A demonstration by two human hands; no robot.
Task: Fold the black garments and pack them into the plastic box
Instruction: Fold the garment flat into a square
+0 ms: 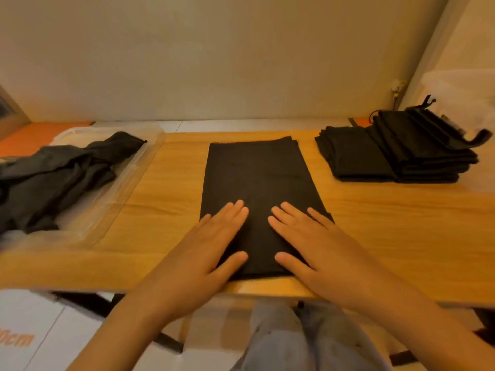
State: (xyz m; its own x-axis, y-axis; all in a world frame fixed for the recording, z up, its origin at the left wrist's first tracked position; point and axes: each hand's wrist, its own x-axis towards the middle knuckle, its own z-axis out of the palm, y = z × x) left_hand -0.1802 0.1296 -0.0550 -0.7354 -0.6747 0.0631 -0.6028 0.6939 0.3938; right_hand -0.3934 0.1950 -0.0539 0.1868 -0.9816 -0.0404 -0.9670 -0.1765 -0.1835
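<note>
Left of frame: a clear plastic box (115, 194) with crumpled garments (53, 178) lying loose in and over it, unfolded.

Lower centre-left: the left hand (203, 253), its fingers (235, 210) straight and released, pressing flat on the near end of the folded garment; it grips nothing.

Centre: the folded garment (257, 172), a long black rectangle flat on the wooden surface (401, 236). It is probably light, soft and limp, apt to sag or come unfolded if lifted by one corner. It is best taken by the near edge at both corners, or with palms slid under.

Lower centre-right: the right hand (316, 242), likewise flat and released, on the same near end.

Right of frame: a stack (375, 156) of folded black garments on the surface, well apart from the box.

Upper right: a black hooked piece (479, 137) on the stack, possibly a hanger.
</note>
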